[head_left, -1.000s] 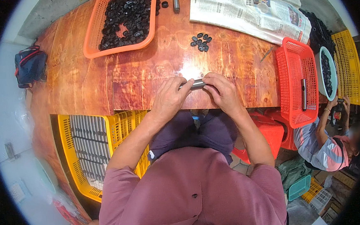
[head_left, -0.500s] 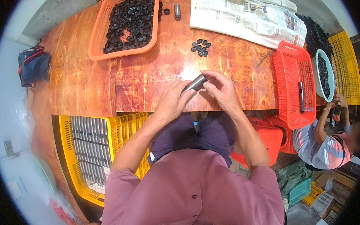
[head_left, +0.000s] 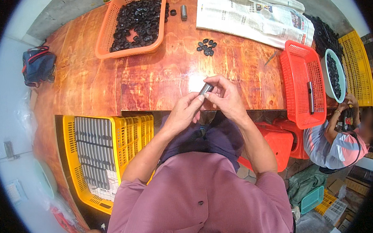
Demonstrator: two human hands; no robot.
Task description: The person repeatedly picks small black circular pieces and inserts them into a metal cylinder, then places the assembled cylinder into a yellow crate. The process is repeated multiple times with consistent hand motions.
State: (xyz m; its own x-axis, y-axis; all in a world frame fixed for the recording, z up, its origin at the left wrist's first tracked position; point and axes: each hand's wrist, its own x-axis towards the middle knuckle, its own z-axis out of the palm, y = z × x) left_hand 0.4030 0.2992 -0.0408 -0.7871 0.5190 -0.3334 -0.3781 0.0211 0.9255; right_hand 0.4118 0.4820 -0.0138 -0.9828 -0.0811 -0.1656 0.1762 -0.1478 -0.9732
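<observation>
Both my hands grip one dark grey metal tube [head_left: 206, 89] just above the table's front edge. My left hand [head_left: 186, 109] pinches its lower end, the thumb along its side. My right hand [head_left: 224, 98] has its fingers curled round the upper end, with the thumb pressed near the middle. The tube slants up to the right; part of it is hidden by fingers. Beyond my hands, a small cluster of black oval caps [head_left: 206, 47] lies on the wooden table [head_left: 167, 83]. Farther back stand another short metal tube [head_left: 183, 13] and a single black cap [head_left: 173, 12].
An orange basket [head_left: 101, 47] of black parts stands back left, folded newspapers [head_left: 249, 18] back right. A red basket [head_left: 295, 80] holds one tube. Beside it is a pale bowl [head_left: 339, 73] of black parts, near a co-worker [head_left: 337, 141]. A yellow crate [head_left: 117, 142] holds rows of tubes.
The tube has tilted more steeply, and my left hand has slid lower along it. My right fingers have curled more closely round its top end. The view has shifted slightly.
</observation>
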